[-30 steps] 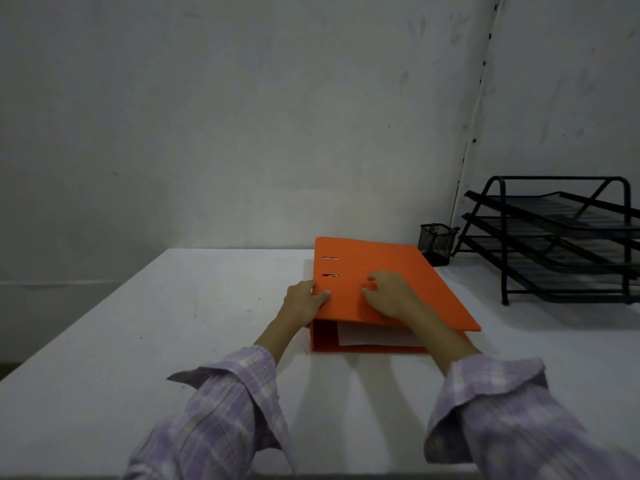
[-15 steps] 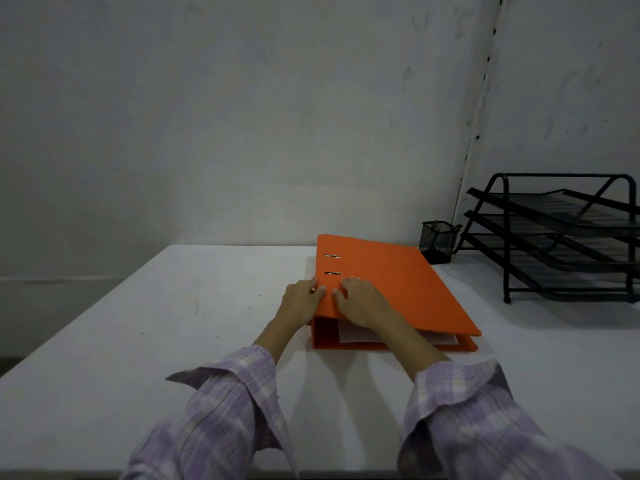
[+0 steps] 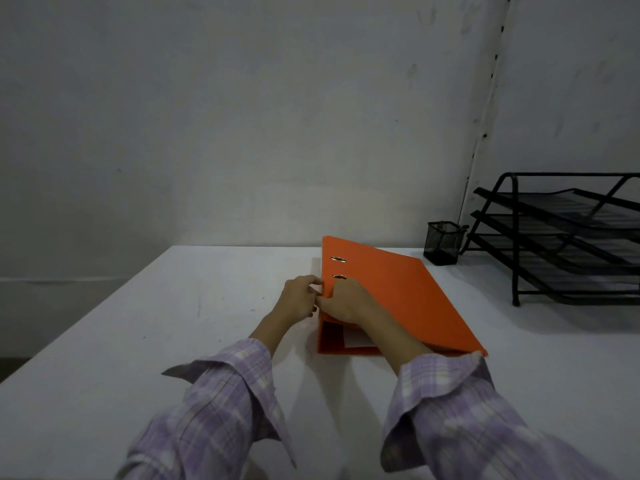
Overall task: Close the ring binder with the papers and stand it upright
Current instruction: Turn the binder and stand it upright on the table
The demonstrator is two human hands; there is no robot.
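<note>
Now | left hand (image 3: 300, 299), right hand (image 3: 346, 301): both gripping orange binder (image 3: 398, 292) spine edge | binder flat on table (image 3: 138, 341)

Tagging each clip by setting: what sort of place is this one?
Probably an office or filing desk, sparsely furnished. A black three-tier wire letter tray and a black mesh pen cup stand on a white table against a bare wall, and both hands work on an orange ring binder holding papers.

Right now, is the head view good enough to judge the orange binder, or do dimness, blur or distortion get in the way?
Head view: dim but usable; the orange ring binder is sharp, soft shadows fall toward the camera under both checked sleeves, no glare, the wide lens bends the white wall strip, and the black wire letter tray is cut off.
</note>
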